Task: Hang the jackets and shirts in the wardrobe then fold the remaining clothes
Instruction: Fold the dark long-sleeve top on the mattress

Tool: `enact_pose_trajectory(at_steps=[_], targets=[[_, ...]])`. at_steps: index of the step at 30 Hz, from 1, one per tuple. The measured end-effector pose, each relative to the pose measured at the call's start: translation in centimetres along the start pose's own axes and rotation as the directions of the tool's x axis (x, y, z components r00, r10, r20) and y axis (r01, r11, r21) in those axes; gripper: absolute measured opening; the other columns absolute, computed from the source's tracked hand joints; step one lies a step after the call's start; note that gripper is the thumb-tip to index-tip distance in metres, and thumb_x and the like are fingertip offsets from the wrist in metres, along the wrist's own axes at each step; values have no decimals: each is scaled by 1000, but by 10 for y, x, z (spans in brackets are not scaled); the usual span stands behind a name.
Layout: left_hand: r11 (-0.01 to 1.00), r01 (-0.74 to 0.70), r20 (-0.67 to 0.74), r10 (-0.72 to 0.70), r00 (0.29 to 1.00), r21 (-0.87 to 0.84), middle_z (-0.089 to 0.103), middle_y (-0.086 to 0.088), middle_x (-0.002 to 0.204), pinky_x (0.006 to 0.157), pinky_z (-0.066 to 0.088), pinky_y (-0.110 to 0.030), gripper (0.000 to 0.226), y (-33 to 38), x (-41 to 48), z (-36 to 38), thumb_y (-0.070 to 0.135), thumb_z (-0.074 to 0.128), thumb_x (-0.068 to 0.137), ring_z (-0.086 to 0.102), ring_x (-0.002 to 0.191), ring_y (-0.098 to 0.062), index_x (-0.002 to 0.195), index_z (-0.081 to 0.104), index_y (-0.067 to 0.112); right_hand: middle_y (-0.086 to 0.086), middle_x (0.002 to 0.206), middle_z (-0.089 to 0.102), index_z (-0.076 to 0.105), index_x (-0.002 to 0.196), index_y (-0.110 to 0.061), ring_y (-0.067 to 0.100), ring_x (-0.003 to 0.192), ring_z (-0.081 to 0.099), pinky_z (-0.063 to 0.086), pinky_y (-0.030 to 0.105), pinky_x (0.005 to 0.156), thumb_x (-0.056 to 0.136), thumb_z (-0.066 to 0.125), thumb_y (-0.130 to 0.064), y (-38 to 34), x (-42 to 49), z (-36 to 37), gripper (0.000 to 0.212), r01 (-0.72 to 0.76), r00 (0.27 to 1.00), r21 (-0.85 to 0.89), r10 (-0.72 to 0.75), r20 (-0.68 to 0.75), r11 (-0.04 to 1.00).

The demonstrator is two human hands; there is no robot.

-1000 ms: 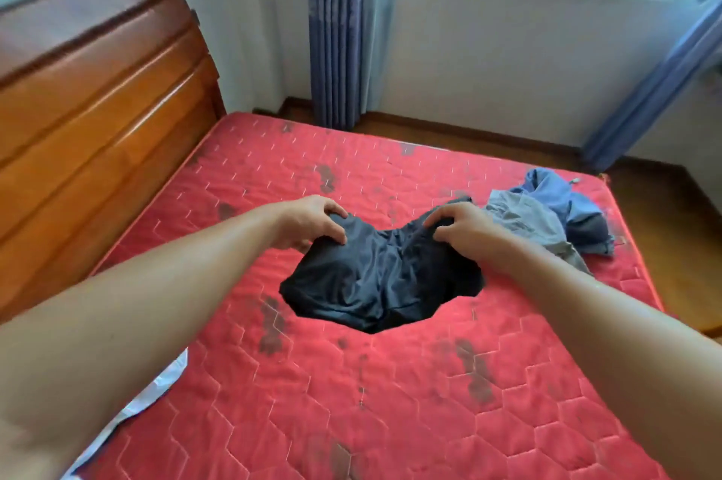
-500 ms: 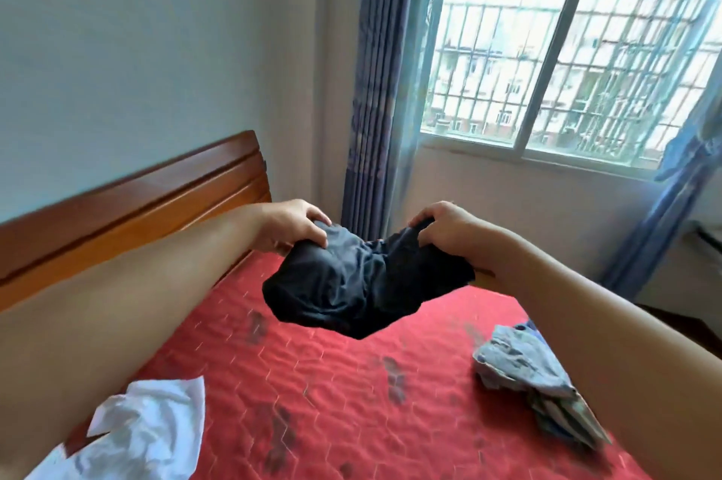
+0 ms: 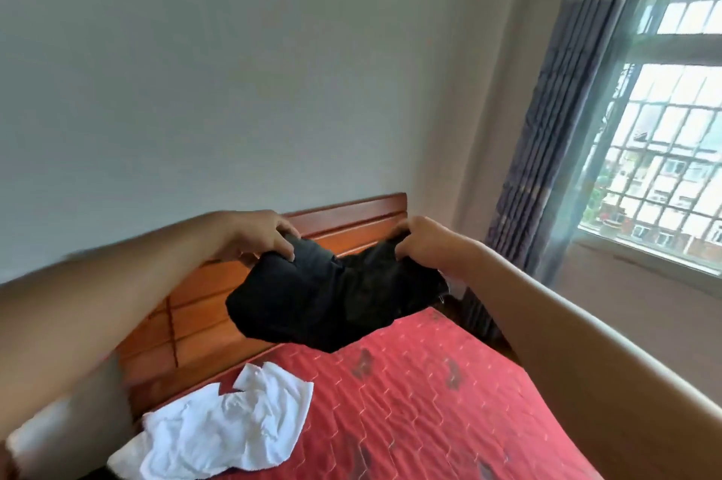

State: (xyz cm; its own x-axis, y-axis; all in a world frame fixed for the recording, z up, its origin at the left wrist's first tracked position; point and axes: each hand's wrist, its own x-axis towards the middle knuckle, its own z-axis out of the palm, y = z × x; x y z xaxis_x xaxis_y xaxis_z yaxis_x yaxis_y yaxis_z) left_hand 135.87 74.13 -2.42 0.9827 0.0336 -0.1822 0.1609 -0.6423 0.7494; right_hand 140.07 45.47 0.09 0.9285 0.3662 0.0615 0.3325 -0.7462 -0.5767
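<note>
Hands (image 3: 258,235) (image 3: 426,241) gripping dark garment (image 3: 332,307) have swung toward headboard (image 3: 203,303).

matt black cloth garment (image 3: 332,303), glossy wooden headboard (image 3: 203,303)

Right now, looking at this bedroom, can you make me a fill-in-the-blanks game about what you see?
The left hand and right hand both grip one crumpled fabric garment, coloured ____.
The rumpled white cloth lies on a quilted mattress coloured ____.
The slatted orange-brown headboard behind the garment is made of ____.
Missing words: black, red, wood.
</note>
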Motion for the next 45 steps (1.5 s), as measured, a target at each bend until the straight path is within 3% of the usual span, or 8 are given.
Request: enact_pose_trajectory(at_steps=[3, 9, 21, 25, 32, 39, 42, 45], targets=[[997, 71, -107, -70, 992, 10, 68, -12, 113, 63, 49, -30, 28, -40, -55, -61, 8, 71, 86, 64, 85, -22, 111, 72, 21, 8, 101, 70, 74, 110, -14, 21, 92, 66, 58, 33, 85, 80, 62, -2, -66, 17, 33, 35, 128, 990, 28, -129, 58, 991], [960, 271, -318, -280, 906, -75, 70, -3, 115, 71, 58, -32, 33, -137, -190, -170, 9, 65, 91, 67, 106, -20, 119, 70, 26, 8, 106, 70, 74, 111, -14, 23, 97, 68, 58, 41, 93, 79, 60, -1, -226, 32, 121, 37, 361, 901, 103, -376, 216, 927], [775, 595, -590, -587, 554, -213, 64, -4, 117, 73, 60, -30, 41, -305, -474, -310, 11, 68, 89, 65, 101, -20, 129, 62, 18, 8, 107, 68, 72, 111, -13, 26, 100, 65, 57, 42, 93, 85, 57, 1, -539, -44, 348, 33, 641, 581, 279, -689, 432, 715], [688, 675, -607, -663, 438, -265, 62, -3, 114, 62, 56, -26, 47, -335, -539, -334, 11, 68, 89, 64, 97, -18, 134, 57, 16, 6, 109, 66, 69, 115, -15, 24, 100, 63, 56, 42, 93, 87, 55, -2, -613, -75, 404, 33, 706, 443, 328, -752, 488, 628], [538, 710, -596, -776, 206, -455, 61, -7, 118, 68, 61, -30, 58, -405, -619, -348, 7, 67, 89, 66, 101, -20, 143, 48, 13, 4, 116, 62, 66, 124, -20, 21, 101, 61, 54, 38, 95, 88, 55, -5, -719, -106, 502, 41, 767, 216, 414, -805, 552, 490], [378, 643, -531, -846, -53, -666, 63, -5, 114, 66, 61, -30, 39, -468, -675, -349, 4, 65, 89, 65, 97, -18, 127, 58, 8, 6, 127, 53, 59, 133, -19, 26, 113, 56, 49, 44, 103, 91, 54, -3, -796, -124, 607, 45, 755, -45, 538, -788, 613, 375], [299, 591, -471, -867, -159, -749, 63, -6, 119, 82, 62, -36, 46, -488, -690, -341, 10, 69, 89, 67, 101, -20, 133, 54, 12, 9, 130, 56, 57, 137, -17, 24, 110, 55, 49, 38, 98, 90, 59, -5, -831, -135, 642, 49, 746, -134, 579, -776, 616, 330], [255, 550, -449, -857, -252, -796, 59, -4, 112, 72, 61, -30, 61, -504, -701, -329, 10, 68, 91, 66, 94, -19, 146, 42, 14, 8, 123, 57, 56, 138, -14, 22, 105, 54, 49, 35, 91, 87, 63, -3, -857, -153, 668, 52, 743, -210, 596, -741, 638, 303]])
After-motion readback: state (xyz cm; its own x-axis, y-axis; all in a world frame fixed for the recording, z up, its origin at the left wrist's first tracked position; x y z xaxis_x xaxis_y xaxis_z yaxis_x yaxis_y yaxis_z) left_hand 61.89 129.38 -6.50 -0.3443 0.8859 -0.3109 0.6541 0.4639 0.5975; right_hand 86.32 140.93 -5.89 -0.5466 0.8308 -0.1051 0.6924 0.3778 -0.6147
